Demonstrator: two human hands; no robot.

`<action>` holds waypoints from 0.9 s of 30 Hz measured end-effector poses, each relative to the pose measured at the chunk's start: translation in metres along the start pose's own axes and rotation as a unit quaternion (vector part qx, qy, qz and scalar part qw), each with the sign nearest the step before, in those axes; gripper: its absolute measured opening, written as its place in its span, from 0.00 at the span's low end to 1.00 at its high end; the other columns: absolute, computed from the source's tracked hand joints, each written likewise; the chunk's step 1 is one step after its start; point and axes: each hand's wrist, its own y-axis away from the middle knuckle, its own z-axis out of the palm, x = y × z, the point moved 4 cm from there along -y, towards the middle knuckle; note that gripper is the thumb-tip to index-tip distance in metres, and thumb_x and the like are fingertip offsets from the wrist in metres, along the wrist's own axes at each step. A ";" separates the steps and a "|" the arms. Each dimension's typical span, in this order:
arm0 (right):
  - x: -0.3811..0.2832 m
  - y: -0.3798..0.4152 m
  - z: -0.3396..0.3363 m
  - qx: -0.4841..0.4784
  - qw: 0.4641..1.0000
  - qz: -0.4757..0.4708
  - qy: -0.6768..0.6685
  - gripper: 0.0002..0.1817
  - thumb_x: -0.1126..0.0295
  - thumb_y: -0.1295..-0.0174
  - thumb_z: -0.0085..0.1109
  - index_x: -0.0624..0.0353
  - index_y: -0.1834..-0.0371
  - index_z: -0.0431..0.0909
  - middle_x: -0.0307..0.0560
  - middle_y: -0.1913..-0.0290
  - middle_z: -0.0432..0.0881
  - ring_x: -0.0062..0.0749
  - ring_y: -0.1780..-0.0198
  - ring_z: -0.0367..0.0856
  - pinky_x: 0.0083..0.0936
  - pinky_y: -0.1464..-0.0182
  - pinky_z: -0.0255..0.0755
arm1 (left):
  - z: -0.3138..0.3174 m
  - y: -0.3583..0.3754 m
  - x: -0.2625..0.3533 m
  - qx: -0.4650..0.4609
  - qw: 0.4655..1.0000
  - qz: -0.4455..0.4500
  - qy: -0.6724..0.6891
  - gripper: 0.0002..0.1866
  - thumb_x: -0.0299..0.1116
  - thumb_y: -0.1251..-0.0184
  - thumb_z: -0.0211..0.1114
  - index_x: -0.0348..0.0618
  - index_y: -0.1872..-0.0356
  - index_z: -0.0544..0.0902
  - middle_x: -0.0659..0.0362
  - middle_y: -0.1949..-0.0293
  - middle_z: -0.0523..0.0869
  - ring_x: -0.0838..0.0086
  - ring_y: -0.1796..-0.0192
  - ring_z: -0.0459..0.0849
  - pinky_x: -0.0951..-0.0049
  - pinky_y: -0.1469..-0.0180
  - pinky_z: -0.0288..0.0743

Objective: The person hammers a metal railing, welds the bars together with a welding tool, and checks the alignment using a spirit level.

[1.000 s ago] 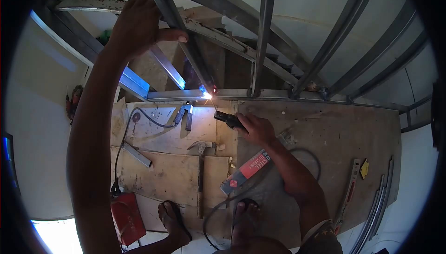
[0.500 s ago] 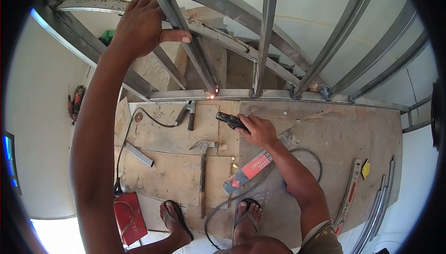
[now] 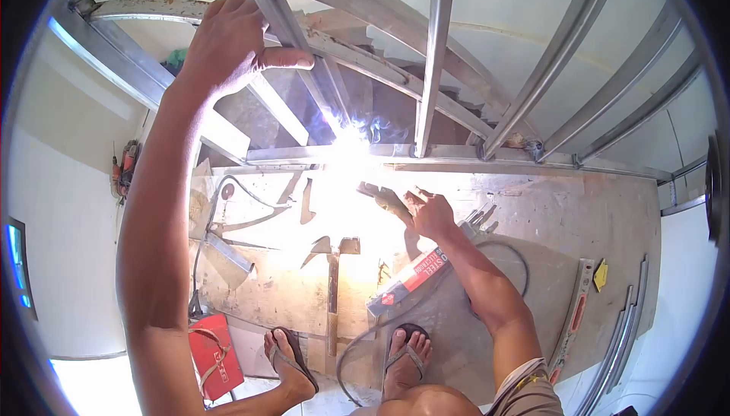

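My left hand (image 3: 228, 55) is closed round an upright square steel tube (image 3: 280, 9) of a metal frame, its thumb lying across the front. Lower down, my right hand (image 3: 432, 214) grips a welding electrode holder (image 3: 386, 198), aimed up and left. A blinding white arc (image 3: 350, 147) with bluish smoke burns where that upright meets the bottom rail (image 3: 464, 154). The glare hides the electrode tip and the joint. Just below the right hand, a red and grey box of steel electrodes (image 3: 407, 283) lies on the boards with several rods sticking out.
A hammer (image 3: 332, 287) lies on the wooden boards (image 3: 547, 211). Near my sandalled feet are a red case (image 3: 216, 355) and a looping cable (image 3: 342, 359). On the right lie a spirit level (image 3: 572, 317), a yellow piece (image 3: 601, 275) and loose metal tubes (image 3: 620, 347).
The small red glow at the joint has flared into a bright arc with smoke, washing out the boards and the clamp nearby. Both hands keep nearly the same places.
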 end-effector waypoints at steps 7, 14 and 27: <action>-0.014 -0.031 -0.047 -0.065 0.989 0.102 -0.089 0.28 0.46 0.32 0.65 0.48 0.35 0.77 0.41 0.63 0.80 0.37 0.64 0.86 0.36 0.67 0.82 | -0.009 -0.001 0.005 -0.065 0.998 -0.007 0.002 0.37 0.73 0.46 0.66 0.48 0.53 0.90 0.53 0.53 0.90 0.55 0.38 0.82 0.50 0.25 0.64; -0.014 -0.030 -0.048 -0.082 0.965 0.137 -0.207 0.25 0.50 0.28 0.63 0.52 0.36 0.78 0.46 0.55 0.88 0.47 0.59 0.89 0.45 0.61 0.82 | -0.007 -0.002 0.004 -0.073 0.997 -0.008 0.023 0.38 0.73 0.46 0.65 0.47 0.52 0.90 0.53 0.53 0.90 0.55 0.38 0.82 0.51 0.27 0.65; -0.020 -0.031 -0.049 -0.058 0.976 0.138 -0.159 0.26 0.47 0.29 0.62 0.51 0.37 0.78 0.43 0.63 0.84 0.43 0.64 0.87 0.41 0.68 0.82 | -0.006 -0.002 0.005 -0.072 0.997 -0.011 0.003 0.41 0.76 0.47 0.62 0.47 0.51 0.91 0.52 0.53 0.90 0.53 0.38 0.81 0.50 0.28 0.65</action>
